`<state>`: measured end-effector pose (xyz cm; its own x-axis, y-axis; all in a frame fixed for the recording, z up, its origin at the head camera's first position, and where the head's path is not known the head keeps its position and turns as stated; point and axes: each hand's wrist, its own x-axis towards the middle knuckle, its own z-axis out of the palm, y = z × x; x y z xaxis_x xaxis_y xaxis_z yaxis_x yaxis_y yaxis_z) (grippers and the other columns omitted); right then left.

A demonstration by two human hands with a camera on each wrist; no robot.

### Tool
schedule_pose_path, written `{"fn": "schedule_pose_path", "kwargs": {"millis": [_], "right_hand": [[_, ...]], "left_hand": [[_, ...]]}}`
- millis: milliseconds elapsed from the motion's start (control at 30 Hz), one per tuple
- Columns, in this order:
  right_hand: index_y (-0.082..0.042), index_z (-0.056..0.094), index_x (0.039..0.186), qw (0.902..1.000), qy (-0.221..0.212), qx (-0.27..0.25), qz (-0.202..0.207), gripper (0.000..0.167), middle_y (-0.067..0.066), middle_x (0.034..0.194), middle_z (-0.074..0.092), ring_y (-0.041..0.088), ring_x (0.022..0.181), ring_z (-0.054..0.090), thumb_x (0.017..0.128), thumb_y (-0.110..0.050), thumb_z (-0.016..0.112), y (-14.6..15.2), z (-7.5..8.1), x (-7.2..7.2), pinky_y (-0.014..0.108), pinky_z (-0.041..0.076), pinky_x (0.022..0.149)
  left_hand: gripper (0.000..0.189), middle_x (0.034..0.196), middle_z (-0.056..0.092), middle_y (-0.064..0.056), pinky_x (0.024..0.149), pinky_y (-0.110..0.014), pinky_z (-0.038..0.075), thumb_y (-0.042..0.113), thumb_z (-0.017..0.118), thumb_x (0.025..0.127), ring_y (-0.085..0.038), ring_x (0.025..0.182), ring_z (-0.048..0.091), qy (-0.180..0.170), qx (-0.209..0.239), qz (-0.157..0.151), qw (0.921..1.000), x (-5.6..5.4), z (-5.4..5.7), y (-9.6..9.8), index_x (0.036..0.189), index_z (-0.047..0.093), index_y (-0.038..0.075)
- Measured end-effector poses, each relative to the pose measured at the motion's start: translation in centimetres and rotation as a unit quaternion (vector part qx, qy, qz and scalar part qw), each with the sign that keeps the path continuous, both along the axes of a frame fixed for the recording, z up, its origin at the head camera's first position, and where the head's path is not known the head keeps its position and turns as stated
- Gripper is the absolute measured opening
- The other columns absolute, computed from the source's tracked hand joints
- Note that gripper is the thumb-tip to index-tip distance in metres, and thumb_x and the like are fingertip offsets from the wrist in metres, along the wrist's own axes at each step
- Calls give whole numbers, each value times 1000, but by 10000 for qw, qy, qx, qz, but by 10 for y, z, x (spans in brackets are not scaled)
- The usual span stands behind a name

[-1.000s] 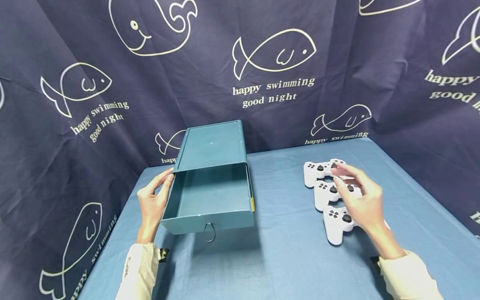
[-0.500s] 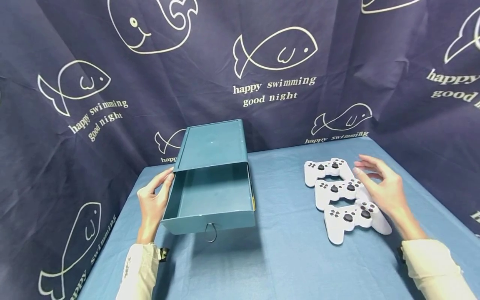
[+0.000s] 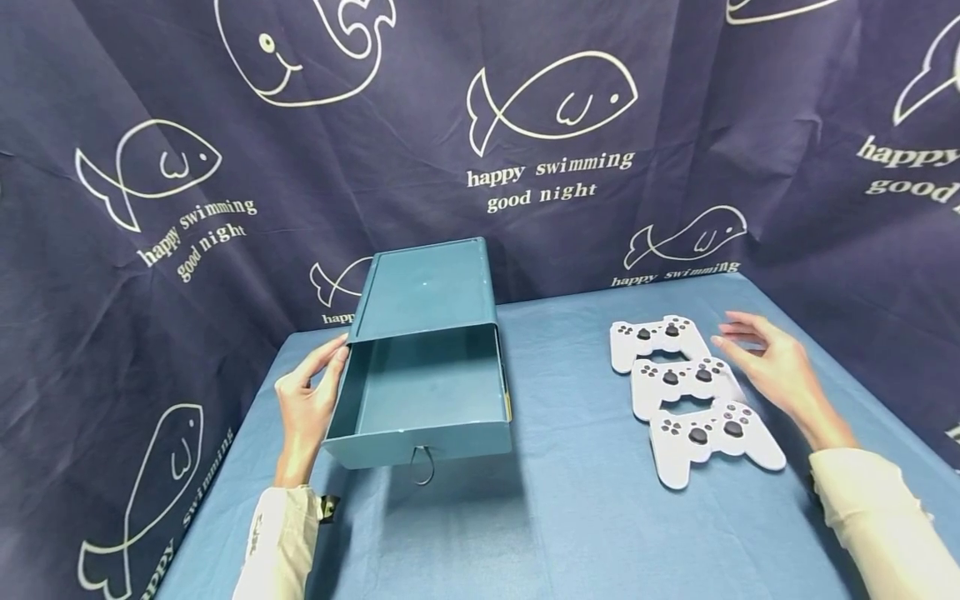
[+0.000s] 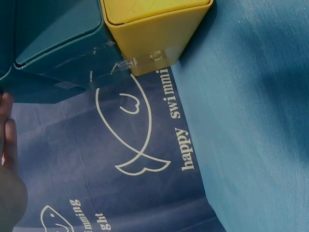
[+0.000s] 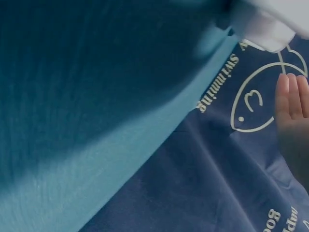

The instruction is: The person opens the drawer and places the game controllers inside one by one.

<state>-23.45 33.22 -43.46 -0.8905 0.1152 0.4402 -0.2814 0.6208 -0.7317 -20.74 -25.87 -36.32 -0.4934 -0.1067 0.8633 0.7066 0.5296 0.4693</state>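
Note:
A teal drawer box [image 3: 423, 292] stands at the back left, its drawer [image 3: 431, 400] pulled out toward me. The drawer has nothing in it, and a wire ring [image 3: 423, 467] hangs from its front. My left hand [image 3: 307, 396] rests its thumb and fingertips against the box's left side, near the front edge. On the right lie three white game controllers, overlapping in a row: the far one [image 3: 658, 335], the middle one [image 3: 686, 377] and the near one [image 3: 716, 433]. My right hand [image 3: 776, 371] hovers just right of them with relaxed fingers, holding nothing.
In the left wrist view a yellow unit [image 4: 159, 38] sits under the teal ones. Blue cloth [image 3: 570, 500] covers the table. A dark blue curtain [image 3: 555, 233] with white fish prints rises close behind and at both sides.
My right hand has moved right, away from over the controllers to their right side. The controllers have stayed in place. My left hand and the drawer look unchanged.

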Motion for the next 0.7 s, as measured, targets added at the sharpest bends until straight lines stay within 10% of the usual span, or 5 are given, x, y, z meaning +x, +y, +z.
{"fn": "schedule_pose_path", "kwargs": {"millis": [167,433,700], "right_hand": [[0,57,143,9986,-335,399,-49,55,23,123,69,-23,93,47,99,-29,72,6,-5,-9,5,32,83],[5,53,144,9952,-711,602,310,58,29,126,66,-20,92,49,100,-27,71,13,-7,-27,2,33,81],[10,49,144,9869,-1185,962,519,61,34,125,64,50,113,64,101,-28,69,13,-9,-44,11,40,75]], "left_hand": [[17,97,75,-26,81,-17,51,-2,72,95,-11,89,75,15,16,-56,10000,4,4,4,110,76,-10],[21,98,74,-28,81,-16,51,-15,71,89,-3,92,73,37,14,-145,9999,6,8,8,109,75,-12],[17,97,74,-28,81,-15,51,-6,72,94,-9,90,74,79,15,-140,9999,6,7,8,109,75,-12]]}}
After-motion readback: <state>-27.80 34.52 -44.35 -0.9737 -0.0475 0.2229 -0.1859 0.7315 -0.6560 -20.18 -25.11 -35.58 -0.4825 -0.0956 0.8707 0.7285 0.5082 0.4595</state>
